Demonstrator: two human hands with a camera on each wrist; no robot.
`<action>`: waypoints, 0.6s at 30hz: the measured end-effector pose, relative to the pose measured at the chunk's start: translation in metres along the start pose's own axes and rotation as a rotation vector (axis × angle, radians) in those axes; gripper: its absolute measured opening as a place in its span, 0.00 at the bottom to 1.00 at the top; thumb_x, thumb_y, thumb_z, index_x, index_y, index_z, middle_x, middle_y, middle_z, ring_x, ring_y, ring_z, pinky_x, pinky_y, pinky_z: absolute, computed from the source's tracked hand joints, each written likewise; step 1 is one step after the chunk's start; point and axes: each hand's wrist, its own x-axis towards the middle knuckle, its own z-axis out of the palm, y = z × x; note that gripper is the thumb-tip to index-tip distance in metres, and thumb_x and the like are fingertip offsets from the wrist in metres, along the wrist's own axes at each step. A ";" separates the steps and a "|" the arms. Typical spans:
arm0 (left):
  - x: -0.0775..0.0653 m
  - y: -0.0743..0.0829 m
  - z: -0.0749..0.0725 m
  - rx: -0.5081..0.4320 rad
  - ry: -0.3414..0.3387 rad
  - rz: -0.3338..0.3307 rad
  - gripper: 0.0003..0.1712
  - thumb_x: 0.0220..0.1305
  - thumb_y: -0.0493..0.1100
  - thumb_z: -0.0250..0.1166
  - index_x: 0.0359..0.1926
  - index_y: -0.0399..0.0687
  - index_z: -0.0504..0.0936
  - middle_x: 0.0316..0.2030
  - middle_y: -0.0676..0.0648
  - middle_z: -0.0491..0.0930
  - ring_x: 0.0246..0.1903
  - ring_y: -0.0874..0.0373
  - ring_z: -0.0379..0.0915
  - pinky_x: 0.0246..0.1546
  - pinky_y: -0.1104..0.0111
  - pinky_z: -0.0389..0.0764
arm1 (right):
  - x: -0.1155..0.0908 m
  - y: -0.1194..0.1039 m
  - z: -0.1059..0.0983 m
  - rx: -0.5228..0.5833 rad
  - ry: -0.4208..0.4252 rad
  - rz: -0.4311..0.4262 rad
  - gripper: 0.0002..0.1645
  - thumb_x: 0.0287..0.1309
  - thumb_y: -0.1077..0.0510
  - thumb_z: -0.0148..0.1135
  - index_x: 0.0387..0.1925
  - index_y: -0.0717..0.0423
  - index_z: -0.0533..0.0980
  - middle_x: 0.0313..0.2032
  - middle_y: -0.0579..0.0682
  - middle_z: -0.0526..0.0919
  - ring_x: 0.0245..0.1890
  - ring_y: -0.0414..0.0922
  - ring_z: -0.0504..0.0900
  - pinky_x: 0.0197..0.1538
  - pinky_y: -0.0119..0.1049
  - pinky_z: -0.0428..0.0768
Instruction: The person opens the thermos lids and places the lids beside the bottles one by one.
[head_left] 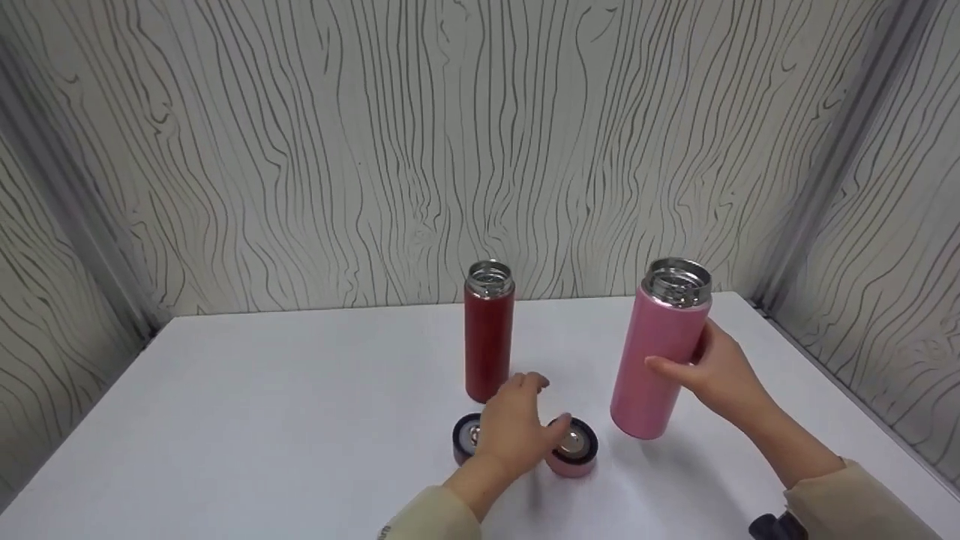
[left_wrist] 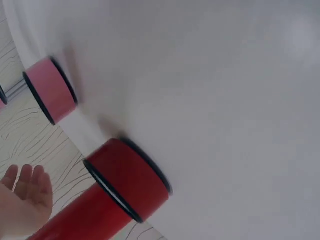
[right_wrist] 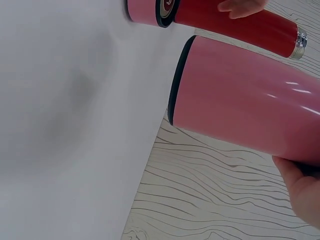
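My right hand [head_left: 726,379] grips a pink thermos bottle [head_left: 651,360] around its side. The bottle has no lid on, and its steel mouth faces up. It leans a little, its dark base raised over the table in the right wrist view. My left hand [head_left: 517,429] hovers with loosely bent fingers and nothing in them. Below it, the red lid [left_wrist: 127,180] is partly covered in the head view; the pink lid [head_left: 573,454] sits beside the thumb, inner side up. Just behind the left fingers stands a red thermos bottle [head_left: 488,341], upright and lidless.
Everything stands on a white table [head_left: 262,420]. Wood-grain patterned panels [head_left: 360,150] rise behind it and at both sides, with grey strips at the corners. A small black object [head_left: 776,526] shows at the right sleeve.
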 end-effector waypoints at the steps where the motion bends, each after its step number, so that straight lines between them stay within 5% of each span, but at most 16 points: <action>1: -0.001 -0.003 -0.006 -0.014 0.057 0.010 0.22 0.54 0.54 0.66 0.48 0.50 0.75 0.41 0.51 0.79 0.41 0.59 0.75 0.45 0.64 0.79 | 0.003 -0.002 0.002 0.009 0.000 0.000 0.40 0.54 0.55 0.65 0.60 0.69 0.57 0.56 0.67 0.71 0.54 0.59 0.74 0.54 0.52 0.76; 7: -0.005 -0.032 -0.039 -0.016 0.280 0.024 0.13 0.57 0.48 0.65 0.42 0.50 0.76 0.36 0.51 0.80 0.37 0.59 0.76 0.41 0.65 0.80 | 0.022 -0.012 0.020 0.057 -0.009 0.027 0.42 0.54 0.54 0.65 0.62 0.68 0.55 0.58 0.67 0.68 0.58 0.61 0.71 0.59 0.55 0.72; 18: -0.017 -0.077 -0.062 0.063 0.389 -0.030 0.10 0.55 0.45 0.66 0.37 0.50 0.77 0.32 0.51 0.80 0.34 0.60 0.76 0.36 0.68 0.79 | 0.057 -0.012 0.049 0.096 -0.017 0.112 0.47 0.55 0.52 0.64 0.67 0.65 0.50 0.64 0.65 0.63 0.64 0.61 0.64 0.64 0.55 0.65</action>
